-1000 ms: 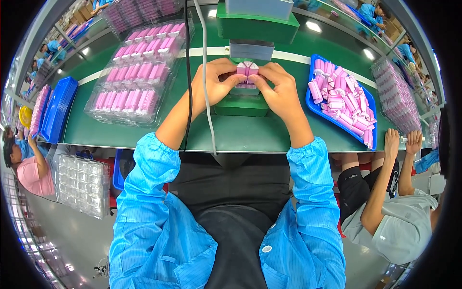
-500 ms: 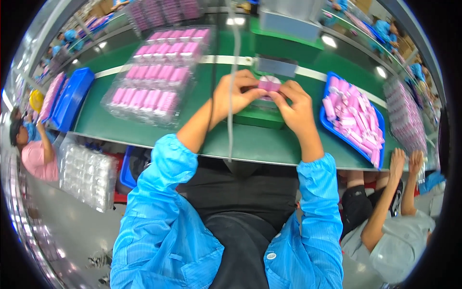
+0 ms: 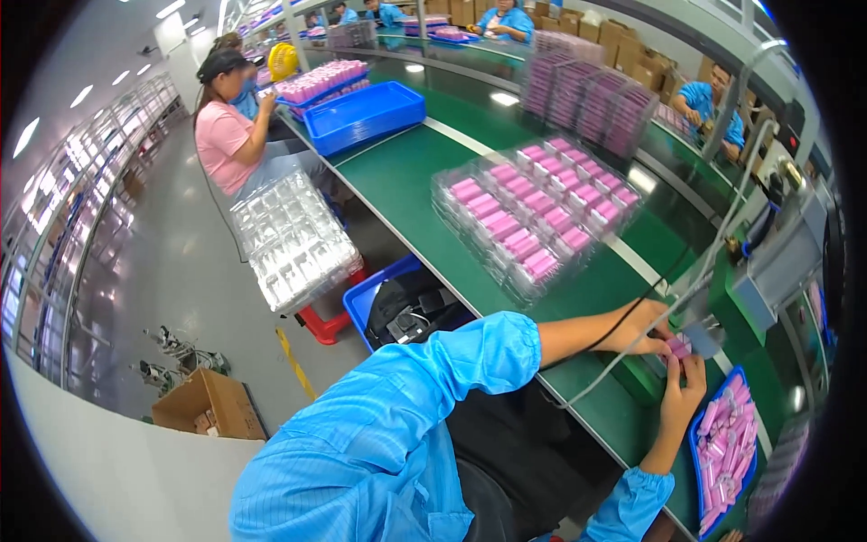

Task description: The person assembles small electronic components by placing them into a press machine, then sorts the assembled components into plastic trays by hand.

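Observation:
At the green and grey bench machine [image 3: 784,262], I hold a small pink battery pack [image 3: 679,346] between both hands. My left hand [image 3: 639,325] closes on it from the far side, fingertips pinched. From the near side my right hand [image 3: 684,387] pinches it with thumb and fingers. Beneath the pack is the machine's green base [image 3: 637,379], partly hidden by my hands and a grey cable [image 3: 623,359]. Right of my right hand, a blue tray [image 3: 695,443] holds many loose pink cylindrical cells [image 3: 727,434].
Clear plastic trays [image 3: 449,221] filled with pink packs lie on the green bench [image 3: 379,176]. Farther left are blue bins [image 3: 366,117] and a seated person in pink [image 3: 226,144]. Below the bench edge stand a red stool [image 3: 322,323] with clear trays and a blue crate [image 3: 361,312].
My view has swung left, so bench and hands now sit toward the right. Both hands stay on the pink pack at the machine.

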A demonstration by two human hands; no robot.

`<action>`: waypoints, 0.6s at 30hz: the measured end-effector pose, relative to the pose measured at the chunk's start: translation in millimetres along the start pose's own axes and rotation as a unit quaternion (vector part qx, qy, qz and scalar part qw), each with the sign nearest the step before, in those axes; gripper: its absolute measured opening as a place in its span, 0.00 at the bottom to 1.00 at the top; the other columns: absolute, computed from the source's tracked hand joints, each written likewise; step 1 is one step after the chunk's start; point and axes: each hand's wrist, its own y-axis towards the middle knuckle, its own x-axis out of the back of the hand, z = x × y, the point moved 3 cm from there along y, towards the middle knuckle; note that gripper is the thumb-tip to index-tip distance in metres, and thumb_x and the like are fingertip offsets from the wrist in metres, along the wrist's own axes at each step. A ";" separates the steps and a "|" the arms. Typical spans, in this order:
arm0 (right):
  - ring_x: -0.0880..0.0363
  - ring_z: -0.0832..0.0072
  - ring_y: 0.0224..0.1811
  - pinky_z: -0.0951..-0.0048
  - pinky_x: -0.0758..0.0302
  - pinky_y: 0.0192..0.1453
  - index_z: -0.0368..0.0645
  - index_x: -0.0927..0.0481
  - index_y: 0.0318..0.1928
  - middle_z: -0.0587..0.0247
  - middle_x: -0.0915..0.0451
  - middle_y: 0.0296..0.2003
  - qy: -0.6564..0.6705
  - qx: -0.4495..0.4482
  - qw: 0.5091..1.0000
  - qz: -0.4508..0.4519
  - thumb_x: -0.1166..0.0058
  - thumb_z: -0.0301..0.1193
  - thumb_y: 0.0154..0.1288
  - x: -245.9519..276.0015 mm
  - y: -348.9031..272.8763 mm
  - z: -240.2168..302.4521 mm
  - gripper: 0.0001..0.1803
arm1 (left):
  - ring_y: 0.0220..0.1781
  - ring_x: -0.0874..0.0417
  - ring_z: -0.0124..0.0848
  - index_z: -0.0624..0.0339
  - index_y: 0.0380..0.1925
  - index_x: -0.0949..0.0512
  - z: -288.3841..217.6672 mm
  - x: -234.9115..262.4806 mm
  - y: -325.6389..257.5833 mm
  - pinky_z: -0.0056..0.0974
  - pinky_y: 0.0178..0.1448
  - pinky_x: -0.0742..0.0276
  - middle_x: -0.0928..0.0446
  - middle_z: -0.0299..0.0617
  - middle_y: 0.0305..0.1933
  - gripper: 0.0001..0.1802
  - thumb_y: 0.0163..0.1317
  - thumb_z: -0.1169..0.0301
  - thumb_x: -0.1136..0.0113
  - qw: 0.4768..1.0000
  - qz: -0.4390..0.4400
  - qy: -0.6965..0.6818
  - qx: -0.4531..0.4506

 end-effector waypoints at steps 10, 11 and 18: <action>0.28 0.74 0.35 0.73 0.31 0.42 0.30 0.19 0.41 0.61 0.24 0.35 0.016 0.026 0.999 -0.027 0.41 0.21 0.65 -4.6 1.3 -2.3 0.06 | 0.38 0.19 0.43 0.64 0.35 0.12 -4.2 4.6 -1.9 0.42 0.43 0.23 0.22 0.51 0.38 0.13 0.54 0.66 0.27 1.000 0.002 0.001 0.012; 0.30 0.75 0.34 0.74 0.33 0.40 0.30 0.19 0.40 0.63 0.26 0.33 -0.008 0.031 0.999 -0.005 0.41 0.21 0.65 -2.2 1.3 -4.6 0.05 | 0.38 0.19 0.43 0.64 0.35 0.12 -5.5 2.1 -0.9 0.42 0.43 0.23 0.22 0.51 0.38 0.13 0.54 0.66 0.27 1.000 0.003 0.000 0.009; 0.34 0.79 0.35 0.78 0.36 0.40 0.32 0.21 0.41 0.68 0.30 0.34 0.091 0.008 0.989 -0.113 0.43 0.24 0.71 11.5 12.4 -8.4 0.06 | 0.28 0.19 0.43 0.64 0.30 0.16 -0.5 -1.2 39.7 0.46 0.31 0.29 0.21 0.52 0.26 0.19 0.54 0.57 0.25 0.994 0.069 0.047 -0.076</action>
